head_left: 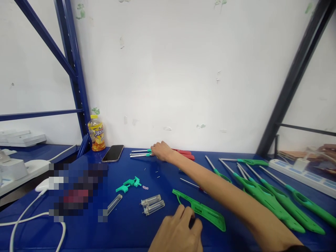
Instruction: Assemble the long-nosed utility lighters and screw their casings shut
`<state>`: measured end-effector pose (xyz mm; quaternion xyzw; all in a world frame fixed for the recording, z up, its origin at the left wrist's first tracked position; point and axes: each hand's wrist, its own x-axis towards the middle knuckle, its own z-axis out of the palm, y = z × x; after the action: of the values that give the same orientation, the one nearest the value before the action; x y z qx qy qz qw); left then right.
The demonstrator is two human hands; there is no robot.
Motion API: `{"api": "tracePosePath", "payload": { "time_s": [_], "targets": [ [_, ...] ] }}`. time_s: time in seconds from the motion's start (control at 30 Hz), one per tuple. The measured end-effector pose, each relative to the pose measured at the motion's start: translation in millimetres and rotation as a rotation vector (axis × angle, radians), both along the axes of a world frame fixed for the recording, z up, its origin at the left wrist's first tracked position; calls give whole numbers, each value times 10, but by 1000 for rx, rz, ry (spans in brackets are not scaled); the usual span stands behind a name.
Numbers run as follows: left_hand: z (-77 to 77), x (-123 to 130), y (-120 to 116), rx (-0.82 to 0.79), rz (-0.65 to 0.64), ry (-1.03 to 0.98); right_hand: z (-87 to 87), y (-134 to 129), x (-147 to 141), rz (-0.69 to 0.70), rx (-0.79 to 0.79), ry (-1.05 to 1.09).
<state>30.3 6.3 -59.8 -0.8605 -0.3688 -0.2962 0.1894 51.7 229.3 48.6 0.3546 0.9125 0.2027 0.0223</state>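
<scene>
Far back by the wall, my right hand (162,151) is closed over the long-nosed lighters with red handles (185,152); their metal tubes (140,155) stick out to its left. It appears to grip one, though the fingers partly hide it. My left hand (178,229) is curled low at the front, its fingertips beside an open green lighter half-shell (207,213). Whatever those fingers hold, if anything, is hidden. Left of it lie two clear fuel tanks (153,204), another clear tank (114,204), teal plastic parts (129,184) and a small pink piece (145,187).
Several green lighters (273,199) lie at the right, under and beyond my forearm, before a white power strip (301,175). A phone (113,153) and a yellow-capped bottle (97,134) stand back left. White cables (19,221) cross the left edge near a pixelated patch.
</scene>
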Motion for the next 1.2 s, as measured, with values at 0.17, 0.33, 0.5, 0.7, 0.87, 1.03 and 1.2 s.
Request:
{"api": "tracePosePath", "payload": {
  "time_s": [0.17,0.33,0.5,0.7,0.87,1.03,1.2],
  "targets": [
    [26,-4,-26,-56,9,8,305,-64,221,-31,-9,43],
    [231,-73,-118,-181,46,-1,577,-271,554,-24,43,106],
    [391,-320,-223,-332,142,-23,654,-681,982,9,111,150],
    [240,-809,-169,-195,328,-95,498,-1224,1512,91,96,189],
    [237,-993,43,-248,381,-72,304,-1552,1768,141,48,232],
    [343,-1049,94,-228,479,-107,206,-1812,1802,142,-88,298],
    [451,-1048,-181,157,407,-254,158,-1958,1664,114,-99,271]
  ]
}}
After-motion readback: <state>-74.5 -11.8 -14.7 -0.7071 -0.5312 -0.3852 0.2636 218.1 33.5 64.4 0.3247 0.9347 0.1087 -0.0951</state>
